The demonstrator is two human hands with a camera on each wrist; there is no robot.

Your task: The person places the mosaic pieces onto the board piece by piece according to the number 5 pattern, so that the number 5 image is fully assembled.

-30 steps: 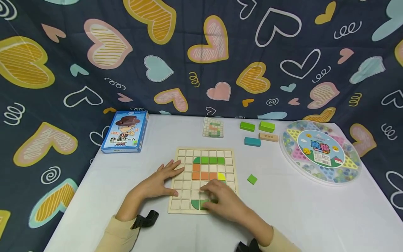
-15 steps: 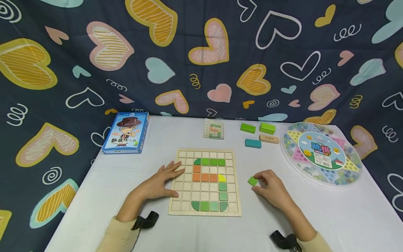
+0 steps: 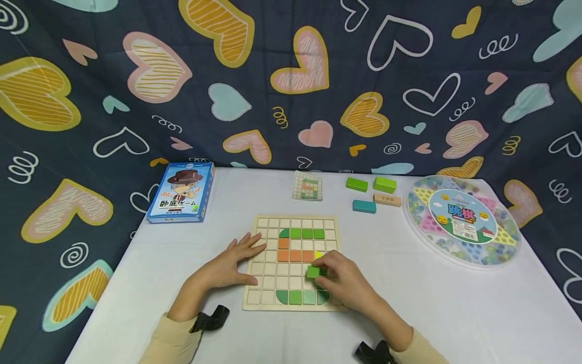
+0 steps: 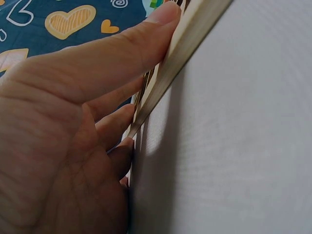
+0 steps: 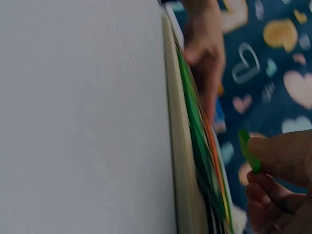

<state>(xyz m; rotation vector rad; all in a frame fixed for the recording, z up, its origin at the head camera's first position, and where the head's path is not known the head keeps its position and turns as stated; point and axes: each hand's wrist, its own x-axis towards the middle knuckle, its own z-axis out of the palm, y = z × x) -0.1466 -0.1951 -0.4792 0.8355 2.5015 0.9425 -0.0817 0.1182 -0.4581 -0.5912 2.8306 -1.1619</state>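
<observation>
A wooden grid board (image 3: 270, 283) lies on the white table. Its cells hold orange, yellow and several green tiles, some with one rounded corner. My left hand (image 3: 225, 265) rests on the board's left side, thumb and fingertips at the edge; in the left wrist view the thumb touches the board's wooden rim (image 4: 170, 68). Over the board's right part, my right hand (image 3: 347, 283) pinches a small green square tile (image 3: 312, 272) between thumb and fingers. The right wrist view shows this tile (image 5: 249, 153) held above the board. That hand hides some cells of the right columns.
A small pattern card (image 3: 307, 185) lies behind the board. Green blocks (image 3: 385, 184), a teal block (image 3: 364, 206) and a wooden block (image 3: 387, 199) sit back right, beside a round marble-game box (image 3: 461, 222). A blue game box (image 3: 181, 192) lies back left.
My right hand went from the board to the loose green tile on the table at right, picked it up and carried it left over the board. My left hand stayed in place.
</observation>
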